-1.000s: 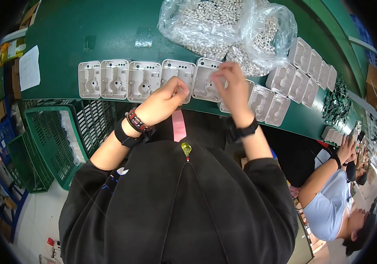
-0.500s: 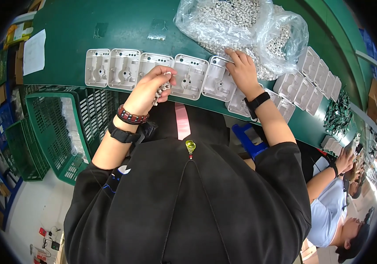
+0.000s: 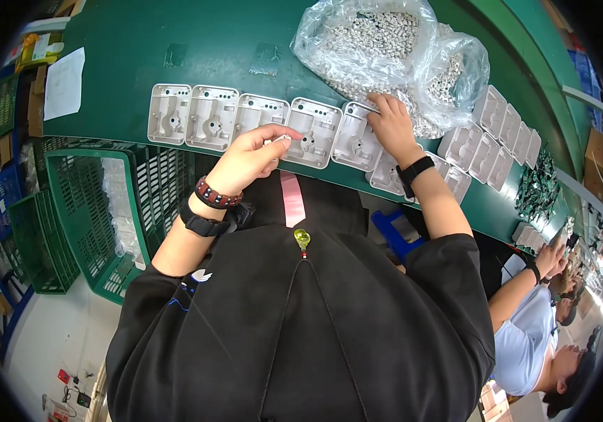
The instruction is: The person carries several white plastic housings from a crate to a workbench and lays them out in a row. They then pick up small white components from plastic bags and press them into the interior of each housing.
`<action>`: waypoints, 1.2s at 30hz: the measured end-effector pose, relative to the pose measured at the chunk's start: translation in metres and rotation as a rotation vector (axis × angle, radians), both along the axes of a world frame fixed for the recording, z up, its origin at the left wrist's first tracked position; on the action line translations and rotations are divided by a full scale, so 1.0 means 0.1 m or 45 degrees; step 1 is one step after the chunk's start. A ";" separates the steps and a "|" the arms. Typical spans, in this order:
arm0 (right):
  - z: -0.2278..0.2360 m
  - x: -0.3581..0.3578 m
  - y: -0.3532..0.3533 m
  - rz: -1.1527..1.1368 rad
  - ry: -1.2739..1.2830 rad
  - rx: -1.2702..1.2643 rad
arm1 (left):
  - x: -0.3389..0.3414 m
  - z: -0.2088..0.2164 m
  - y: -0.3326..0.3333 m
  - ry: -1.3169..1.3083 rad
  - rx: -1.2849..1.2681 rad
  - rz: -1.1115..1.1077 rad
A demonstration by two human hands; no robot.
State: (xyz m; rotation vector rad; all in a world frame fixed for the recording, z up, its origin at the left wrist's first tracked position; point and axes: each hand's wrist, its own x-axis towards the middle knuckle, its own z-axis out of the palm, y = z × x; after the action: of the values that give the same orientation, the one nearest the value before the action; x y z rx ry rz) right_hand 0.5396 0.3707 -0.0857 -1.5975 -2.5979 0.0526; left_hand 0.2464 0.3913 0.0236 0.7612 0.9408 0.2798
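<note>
A row of shallow light-grey plastic housings (image 3: pixel 206 130) lies along the near edge of the green table. My left hand (image 3: pixel 251 156) is closed above the row, beside the housing with a dark spot in its middle (image 3: pixel 319 119). A small white part (image 3: pixel 284 139) shows between its thumb and forefinger; the palm is turned away. My right hand (image 3: pixel 394 126) grips the upper right corner of another grey housing (image 3: pixel 352 146), fingers bent over the wall. Whether it also pinches a small part is hidden.
Clear plastic bags (image 3: pixel 365 53) of small white parts spread beyond my right hand. More grey housings (image 3: pixel 467 144) and a dark heap of small pieces (image 3: pixel 539 184) lie to the right, near a co-worker's hands (image 3: pixel 551 259). A green crate (image 3: pixel 90 211) stands at lower left.
My left hand has turned over and shifted right, so the several white parts seen in it are now covered. My right hand stays at the same housing. The whole view has shifted slightly.
</note>
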 end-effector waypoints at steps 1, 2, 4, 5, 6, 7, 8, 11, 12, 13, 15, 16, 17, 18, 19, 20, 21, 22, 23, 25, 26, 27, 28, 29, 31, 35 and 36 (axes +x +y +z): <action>0.03 0.02 -0.01 0.001 0.001 -0.015 | -0.01 -0.01 -0.01 -0.004 0.001 0.001; 0.05 0.02 -0.02 0.001 0.002 -0.030 | -0.02 -0.02 -0.01 -0.008 0.002 0.000; 0.08 -0.01 -0.09 -0.051 0.039 -0.059 | -0.08 -0.01 -0.02 -0.003 -0.019 0.031; 0.10 0.00 -0.13 -0.100 0.070 -0.089 | -0.09 -0.01 -0.03 -0.004 -0.040 0.066; 0.12 0.00 -0.15 -0.149 0.101 -0.118 | -0.10 -0.02 -0.03 -0.003 -0.061 0.101; 0.12 0.00 -0.16 -0.147 0.098 -0.121 | -0.09 -0.02 -0.03 -0.006 -0.064 0.104; 0.10 -0.01 -0.18 -0.186 0.100 -0.127 | -0.07 -0.03 -0.03 0.022 -0.039 0.142; 0.09 -0.06 -0.22 -0.273 0.115 -0.139 | -0.07 -0.07 0.00 0.089 0.010 0.209; 0.10 -0.08 -0.23 -0.276 0.077 -0.118 | -0.08 -0.09 0.01 0.095 0.040 0.163; 0.11 -0.09 -0.24 -0.281 0.038 -0.096 | -0.08 -0.11 0.02 0.100 0.070 0.115; 0.18 -0.16 -0.28 -0.298 -0.002 -0.073 | -0.09 -0.10 0.04 0.102 0.101 0.056; 0.27 -0.27 -0.27 -0.359 0.110 -0.072 | -0.08 -0.07 0.05 0.135 0.191 0.008; 0.37 -0.41 -0.25 -0.415 0.224 -0.069 | -0.05 -0.05 0.06 0.169 0.283 -0.037; 0.49 -0.55 -0.23 -0.470 0.337 -0.066 | -0.04 -0.03 0.08 0.203 0.374 -0.081; 0.65 -0.73 -0.22 -0.432 0.526 -0.077 | -0.06 -0.01 0.08 0.212 0.378 -0.075; 0.80 -0.90 -0.22 -0.404 0.708 -0.088 | -0.07 0.00 0.09 0.221 0.349 -0.103; 0.91 -1.05 -0.23 -0.408 0.712 -0.085 | -0.08 0.01 0.09 0.230 0.321 -0.129; 1.02 -1.16 -0.23 -0.375 0.848 -0.113 | -0.08 0.02 0.11 0.227 0.297 -0.164; 1.07 -1.24 -0.23 -0.334 0.988 -0.142 | -0.08 0.01 0.12 0.221 0.305 -0.173; 1.11 -1.31 -0.23 -0.358 1.003 -0.119 | -0.11 -0.04 0.11 0.156 0.305 -0.140; 1.12 -1.34 -0.23 -0.376 1.022 -0.106 | -0.11 -0.03 0.12 0.125 0.305 -0.123; 1.13 -1.35 -0.22 -0.393 1.040 -0.093 | -0.12 -0.03 0.12 0.121 0.311 -0.129; 1.14 -1.36 -0.21 -0.397 1.037 -0.086 | -0.13 -0.03 0.12 0.110 0.325 -0.137; 1.14 -1.36 -0.21 -0.380 1.022 -0.073 | -0.13 -0.02 0.13 0.098 0.339 -0.145; 1.14 -1.37 -0.22 -0.352 0.987 -0.055 | -0.14 -0.02 0.13 0.076 0.346 -0.162; 1.10 -1.37 -0.23 -0.295 1.080 -0.182 | -0.21 -0.09 0.14 0.147 0.696 -0.338; 1.08 -1.37 -0.24 -0.300 1.074 -0.190 | -0.21 -0.08 0.14 0.172 0.667 -0.375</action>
State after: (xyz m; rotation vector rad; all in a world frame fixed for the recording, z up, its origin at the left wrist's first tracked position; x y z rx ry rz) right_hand 0.4029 0.3470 0.0221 -1.4637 -1.7816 0.7375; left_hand 0.2255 0.4056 0.0153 1.4008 0.8748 0.2184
